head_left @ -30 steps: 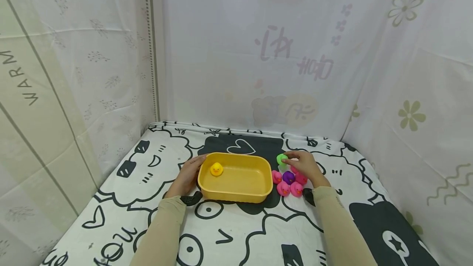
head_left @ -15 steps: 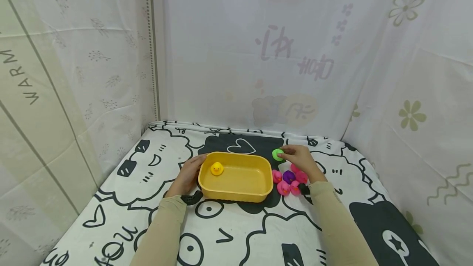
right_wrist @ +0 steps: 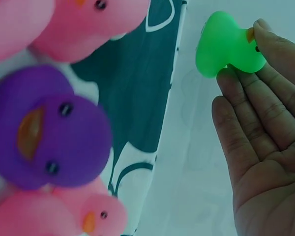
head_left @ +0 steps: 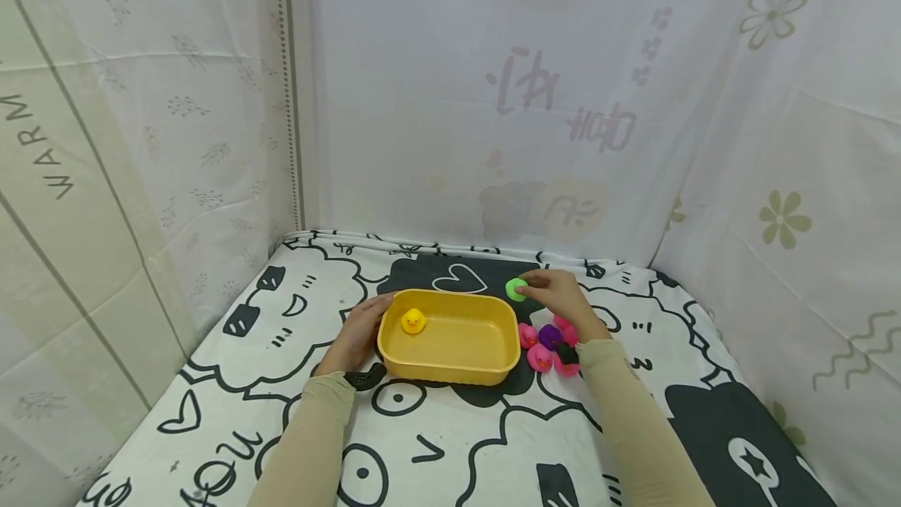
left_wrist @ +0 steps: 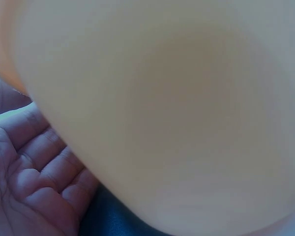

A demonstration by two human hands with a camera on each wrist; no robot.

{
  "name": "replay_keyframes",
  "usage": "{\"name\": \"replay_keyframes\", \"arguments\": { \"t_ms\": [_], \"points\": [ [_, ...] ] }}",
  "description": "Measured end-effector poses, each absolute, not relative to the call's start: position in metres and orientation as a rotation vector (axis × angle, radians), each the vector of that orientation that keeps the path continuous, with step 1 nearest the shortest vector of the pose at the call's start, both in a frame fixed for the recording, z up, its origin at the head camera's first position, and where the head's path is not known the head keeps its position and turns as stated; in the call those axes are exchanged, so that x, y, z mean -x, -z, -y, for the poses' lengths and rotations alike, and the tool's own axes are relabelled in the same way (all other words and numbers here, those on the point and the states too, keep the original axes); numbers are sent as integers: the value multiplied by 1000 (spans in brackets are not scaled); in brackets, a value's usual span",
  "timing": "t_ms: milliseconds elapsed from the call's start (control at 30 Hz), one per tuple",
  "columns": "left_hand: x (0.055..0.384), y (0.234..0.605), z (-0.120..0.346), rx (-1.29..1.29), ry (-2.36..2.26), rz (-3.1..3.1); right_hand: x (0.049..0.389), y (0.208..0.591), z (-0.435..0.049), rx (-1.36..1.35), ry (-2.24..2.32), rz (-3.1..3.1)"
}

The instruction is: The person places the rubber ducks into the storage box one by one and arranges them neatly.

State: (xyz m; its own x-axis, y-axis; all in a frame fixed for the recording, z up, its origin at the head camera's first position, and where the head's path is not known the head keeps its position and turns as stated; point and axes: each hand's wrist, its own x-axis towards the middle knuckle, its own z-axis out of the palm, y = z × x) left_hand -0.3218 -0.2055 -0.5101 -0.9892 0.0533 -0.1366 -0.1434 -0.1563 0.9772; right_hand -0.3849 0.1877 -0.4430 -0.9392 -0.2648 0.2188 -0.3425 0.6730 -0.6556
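A yellow plastic tray (head_left: 448,375) lies on the patterned cloth, with a yellow rubber duck (head_left: 413,321) inside toward its left end. My left hand (head_left: 357,337) grips the tray at its left end; in the left wrist view the fingers (left_wrist: 49,152) pass behind the pale tray wall (left_wrist: 162,123), which hides their tips. Beyond the tray's far right corner, my right hand (head_left: 563,297) pinches a green rubber duck (right_wrist: 226,46) between thumb and fingertips. A purple duck (head_left: 551,337) and several pink ducks (head_left: 540,358) sit in a cluster right of the tray, below the right hand.
The black-and-white printed cloth (head_left: 422,444) covers the surface under everything. Pale curtains (head_left: 422,100) hang behind it and along both sides. A black band (head_left: 364,379) sits at the left wrist.
My right hand has lifted the green duck from beside the cluster and carried it left and farther away, toward the tray's far right corner. The left hand and the tray stay put.
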Motion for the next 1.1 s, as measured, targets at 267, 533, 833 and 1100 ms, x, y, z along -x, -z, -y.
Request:
{"name": "replay_keyframes", "arguments": {
  "t_ms": [267, 533, 833, 1100],
  "points": [
    [320, 509, 207, 93, -2293, -1960, 388, 437, -167, -530, -1114, 2819],
    [321, 508, 207, 99, -2305, -1932, 390, 433, -148, -597, -1104, 2817],
    [319, 509, 207, 94, -2304, -1939, 388, 427, -122, -650, -1092, 2842],
    [321, 510, 207, 72, -2297, -1947, 384, 425, -94, -713, -1242, 2811]
  ]
}}
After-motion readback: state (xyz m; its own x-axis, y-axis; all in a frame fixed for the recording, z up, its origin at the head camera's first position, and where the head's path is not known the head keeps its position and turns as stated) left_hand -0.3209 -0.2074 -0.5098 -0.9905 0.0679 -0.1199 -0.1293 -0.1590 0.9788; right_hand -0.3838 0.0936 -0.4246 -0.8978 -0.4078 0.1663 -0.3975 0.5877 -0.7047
